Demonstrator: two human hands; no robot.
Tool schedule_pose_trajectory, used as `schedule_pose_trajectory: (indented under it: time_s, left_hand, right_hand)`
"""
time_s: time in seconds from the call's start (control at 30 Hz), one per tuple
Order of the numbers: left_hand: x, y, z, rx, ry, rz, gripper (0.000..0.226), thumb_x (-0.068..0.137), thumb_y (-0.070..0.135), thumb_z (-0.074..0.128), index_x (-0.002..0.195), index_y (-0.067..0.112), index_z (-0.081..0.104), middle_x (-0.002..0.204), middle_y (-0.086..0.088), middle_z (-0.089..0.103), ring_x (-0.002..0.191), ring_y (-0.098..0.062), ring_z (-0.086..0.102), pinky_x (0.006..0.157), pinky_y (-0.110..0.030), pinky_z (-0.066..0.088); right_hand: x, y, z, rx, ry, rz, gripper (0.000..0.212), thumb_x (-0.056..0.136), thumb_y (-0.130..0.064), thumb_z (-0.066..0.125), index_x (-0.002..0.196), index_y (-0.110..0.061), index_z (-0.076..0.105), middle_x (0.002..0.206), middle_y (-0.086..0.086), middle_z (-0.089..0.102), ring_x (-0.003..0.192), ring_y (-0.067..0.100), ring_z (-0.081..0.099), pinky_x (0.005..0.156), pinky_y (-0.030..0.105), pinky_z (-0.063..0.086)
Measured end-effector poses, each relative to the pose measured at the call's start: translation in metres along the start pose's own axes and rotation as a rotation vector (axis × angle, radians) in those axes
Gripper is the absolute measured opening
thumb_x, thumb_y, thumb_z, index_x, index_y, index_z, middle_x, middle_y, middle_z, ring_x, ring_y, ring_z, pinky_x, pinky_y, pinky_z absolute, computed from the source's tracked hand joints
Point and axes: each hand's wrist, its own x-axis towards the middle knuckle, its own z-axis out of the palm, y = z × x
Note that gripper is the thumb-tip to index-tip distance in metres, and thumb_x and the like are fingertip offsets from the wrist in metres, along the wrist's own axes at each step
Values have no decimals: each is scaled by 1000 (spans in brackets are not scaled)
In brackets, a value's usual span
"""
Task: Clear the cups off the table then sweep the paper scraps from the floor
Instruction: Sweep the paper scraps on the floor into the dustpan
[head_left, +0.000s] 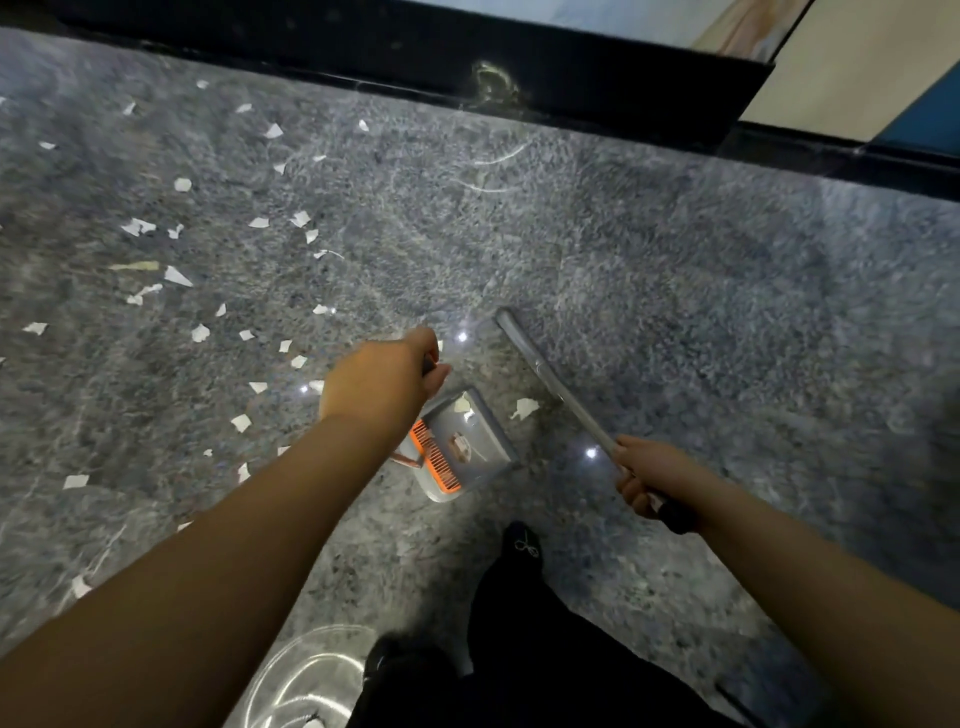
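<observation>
Left grip (384, 382): fingers curled round a dark handle end directly above the dustpan (462, 447), presumably the pan's own upright handle, though the join is hidden. Right grip (652, 480): fist closed round the lower part of the broom handle (550, 384), just right of the dustpan; the handle runs up and away past the pan's right side, and its brush end cannot be made out. Dustpan: grey, orange comb (436, 457) along one edge, resting on the floor (675, 260), with a few paper scraps inside. One scrap (524, 408) lies between dustpan and broom handle. Remaining paper scraps (176, 275): many, scattered left of and beyond the dustpan. Progress, as judged: sweeping begun, most of it left; no cups or counter in view, so that part cannot be checked. Edges: a dark baseboard (415, 52) bounds the floor well beyond the dustpan; the person's dark shoe (522, 543) stands just behind it. Open floor lies right of the dustpan.
</observation>
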Motion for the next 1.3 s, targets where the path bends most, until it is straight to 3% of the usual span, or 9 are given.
schedule_pose_trajectory:
  time_s: [0.1, 0.47, 0.6, 0.77, 0.87, 0.97, 1.1, 1.2, 1.3]
  left_hand:
    - [28, 23, 10, 59, -52, 2, 26, 96, 51, 50, 99, 25, 52, 89, -3, 69, 80, -30, 63, 58, -33, 44]
    - [55, 40, 19, 113, -3, -54, 25, 94, 55, 49, 92, 30, 51, 80, 0, 67, 67, -26, 59, 46, -25, 26]
    - [58, 41, 18, 103, -12, -72, 26, 94, 56, 48, 89, 31, 47, 80, 2, 67, 66, -26, 59, 45, -24, 26]
    - [48, 36, 15, 118, 27, -58, 24, 94, 53, 51, 90, 30, 50, 75, 2, 65, 59, -22, 51, 44, -22, 24]
    - [41, 28, 12, 79, 10, -66, 23, 94, 53, 52, 90, 30, 49, 78, 3, 67, 65, -24, 60, 46, -25, 35]
    - [33, 19, 8, 55, -4, -76, 24, 94, 51, 54, 95, 27, 53, 83, 1, 69, 72, -27, 63, 53, -31, 47]
    - [15, -4, -1, 11, 78, -158, 25, 92, 51, 57, 97, 26, 56, 84, -1, 69, 74, -30, 64, 53, -29, 40]
    - [4, -23, -12, -7, 171, -234, 26, 90, 52, 59, 94, 27, 58, 80, -1, 69, 71, -31, 64, 52, -27, 33]
    - [1, -39, -26, -30, 244, -285, 25, 89, 51, 62, 93, 27, 60, 79, 1, 70, 71, -31, 63, 49, -25, 26]
  right_hand:
    - [21, -17, -14, -30, 4, -1, 44, 105, -19, 34, 149, -23, 29, 61, 3, 37, 36, 9, 31, 35, 18, 29]
    - [72, -26, 0, -117, -96, 122, 36, 105, -20, 28, 138, -17, 41, 61, 4, 36, 32, 9, 31, 34, 16, 28]
    - [53, -10, 20, -142, -159, 172, 39, 105, -17, 28, 141, -27, 37, 55, 3, 39, 32, 9, 32, 34, 14, 28]
    - [17, -6, 23, 12, -280, 222, 23, 105, -18, 32, 95, -26, 51, 43, -2, 35, 31, 4, 29, 36, 9, 23]
    - [1, -14, 24, -13, -267, 176, 28, 105, -18, 34, 87, -30, 51, 49, 0, 35, 33, 5, 29, 35, 12, 23]
    - [-4, -28, 29, -83, -245, 125, 29, 105, -18, 31, 86, -28, 51, 53, 0, 35, 33, 5, 28, 35, 12, 23]
    - [2, -46, 33, -143, -224, 87, 27, 104, -18, 32, 88, -28, 51, 53, 0, 34, 33, 8, 28, 37, 15, 23]
    - [12, -59, 38, -225, -200, 12, 19, 104, -19, 34, 106, -31, 49, 54, 1, 37, 34, 10, 31, 37, 18, 26]
    - [26, -73, 52, -265, -174, -58, 34, 103, -20, 38, 136, -25, 45, 51, 1, 40, 33, 10, 32, 35, 19, 27]
